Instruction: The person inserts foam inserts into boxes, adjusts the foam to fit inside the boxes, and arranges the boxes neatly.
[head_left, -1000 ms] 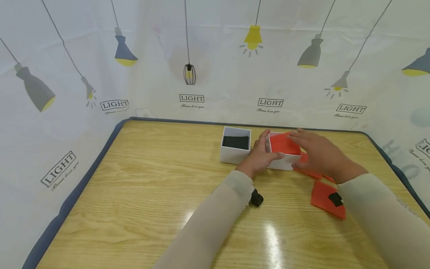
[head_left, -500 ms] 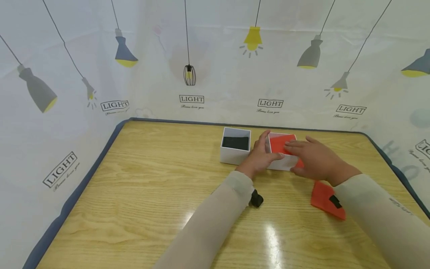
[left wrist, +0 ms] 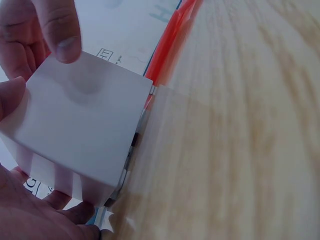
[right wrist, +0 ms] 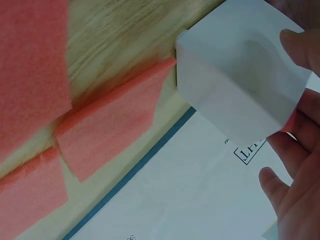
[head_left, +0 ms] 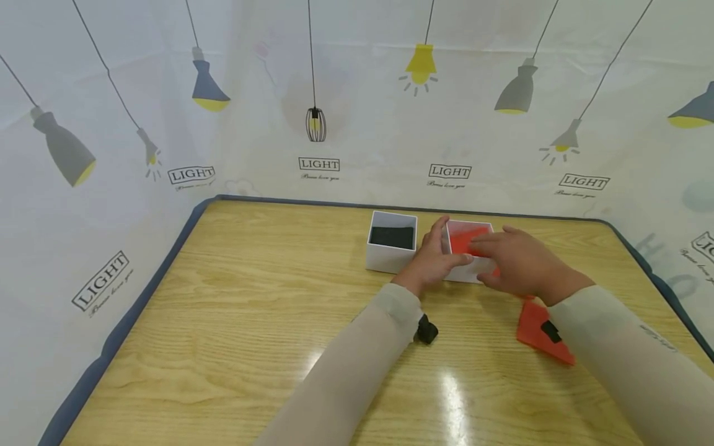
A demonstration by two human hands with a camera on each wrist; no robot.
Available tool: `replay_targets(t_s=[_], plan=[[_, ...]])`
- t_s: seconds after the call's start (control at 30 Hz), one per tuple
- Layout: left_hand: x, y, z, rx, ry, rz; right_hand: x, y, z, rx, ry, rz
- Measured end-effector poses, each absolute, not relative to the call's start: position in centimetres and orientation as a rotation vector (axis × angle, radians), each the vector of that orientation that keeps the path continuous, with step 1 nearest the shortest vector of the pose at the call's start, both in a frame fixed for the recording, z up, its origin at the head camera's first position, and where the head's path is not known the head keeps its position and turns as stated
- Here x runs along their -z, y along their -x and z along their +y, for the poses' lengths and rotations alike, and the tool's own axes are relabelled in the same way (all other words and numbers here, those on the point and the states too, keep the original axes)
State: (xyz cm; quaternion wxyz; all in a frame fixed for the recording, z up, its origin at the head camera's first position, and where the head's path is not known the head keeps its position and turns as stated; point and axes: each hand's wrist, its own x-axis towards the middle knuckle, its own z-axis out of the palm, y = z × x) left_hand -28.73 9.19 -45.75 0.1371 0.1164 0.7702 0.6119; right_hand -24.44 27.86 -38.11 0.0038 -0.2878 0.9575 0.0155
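Observation:
In the head view my left hand (head_left: pixel 432 260) grips a small white open box (head_left: pixel 465 270), thumb along its front wall and fingers around its left side. A red cloth (head_left: pixel 463 240) lies inside, below the rim. My right hand (head_left: pixel 519 260) reaches over the box's right side, fingertips on the cloth and thumb low outside the front wall. In the left wrist view, the box's plain white wall (left wrist: pixel 85 120) stands between the fingers. The right wrist view shows right-hand fingers (right wrist: pixel 305 120) dipping past the rim, where a bit of red shows; their tips are hidden.
A second white box (head_left: pixel 390 257) stands just left, with a folded black cloth (head_left: pixel 392 236) inside. More red cloth pieces (right wrist: pixel 112 125) lie right of the boxes, one (head_left: pixel 541 334) partly under the right sleeve. A printed curtain (head_left: pixel 368 124) borders the wooden table (head_left: pixel 251 310).
My right hand has moved left over the box, its fingertips now dipping inside. The red cloth, earlier up at the rim, sits lower in the box. My left hand has stayed put.

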Motion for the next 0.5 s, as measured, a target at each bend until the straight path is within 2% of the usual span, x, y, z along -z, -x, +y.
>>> replay_targets(t_s=[0.5], plan=[[45.87, 28.88, 9.25, -1.773, -0.34, 2.233, 37.25, 23.87, 27.65, -0.045, 0.814, 3.001]])
